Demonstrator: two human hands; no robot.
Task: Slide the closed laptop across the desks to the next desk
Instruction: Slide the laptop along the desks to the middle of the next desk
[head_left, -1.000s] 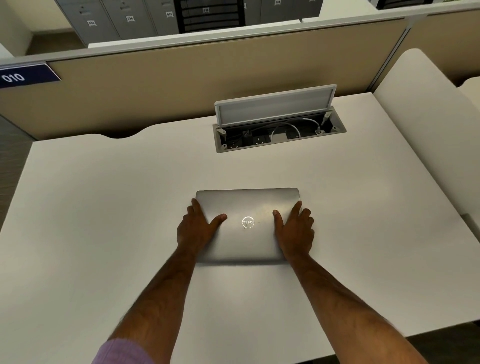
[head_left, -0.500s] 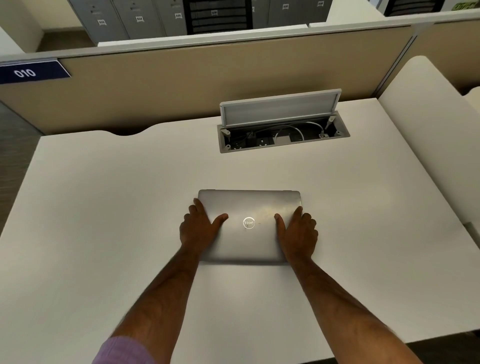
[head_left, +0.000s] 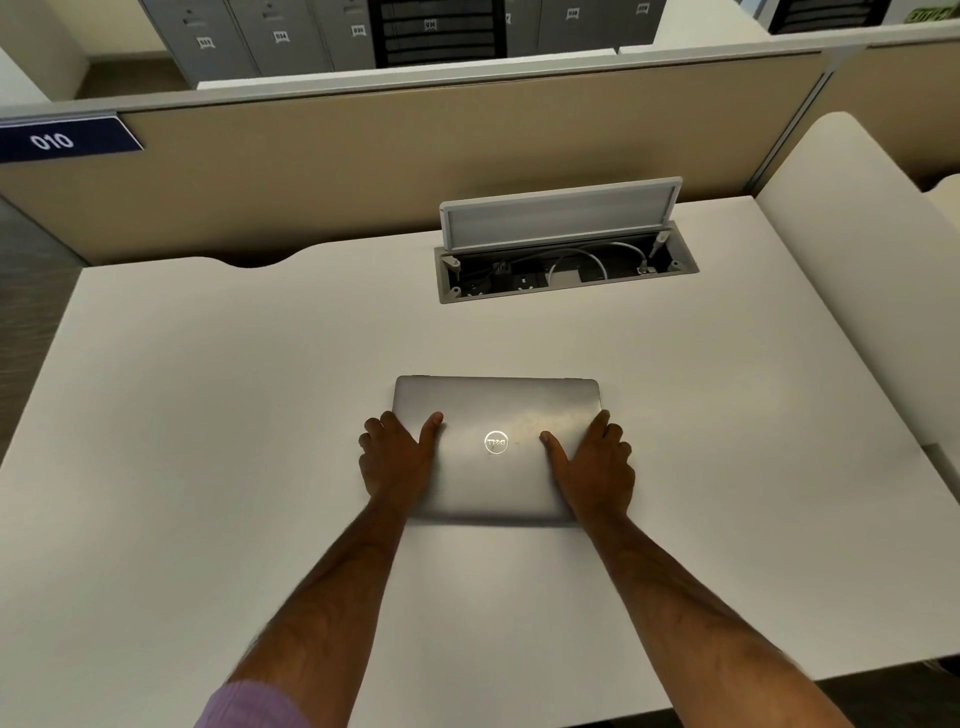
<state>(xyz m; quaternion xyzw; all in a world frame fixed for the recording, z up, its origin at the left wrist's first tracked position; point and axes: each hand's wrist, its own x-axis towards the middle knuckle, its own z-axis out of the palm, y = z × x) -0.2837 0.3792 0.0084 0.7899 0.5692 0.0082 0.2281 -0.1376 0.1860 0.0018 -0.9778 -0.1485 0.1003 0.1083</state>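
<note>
A closed silver laptop with a round logo lies flat in the middle of the white desk. My left hand grips its left edge, thumb on the lid and fingers down the side. My right hand holds the right edge in the same way. The laptop's near corners are hidden under my hands. Another white desk adjoins this one on the right, with a narrow seam between the two.
An open cable box with its lid raised and white cables inside is set into the desk behind the laptop. A beige partition with a "010" label runs along the back. Grey lockers stand beyond it.
The laptop and both hands keep the same place on the desk. Only my view has shifted slightly.
</note>
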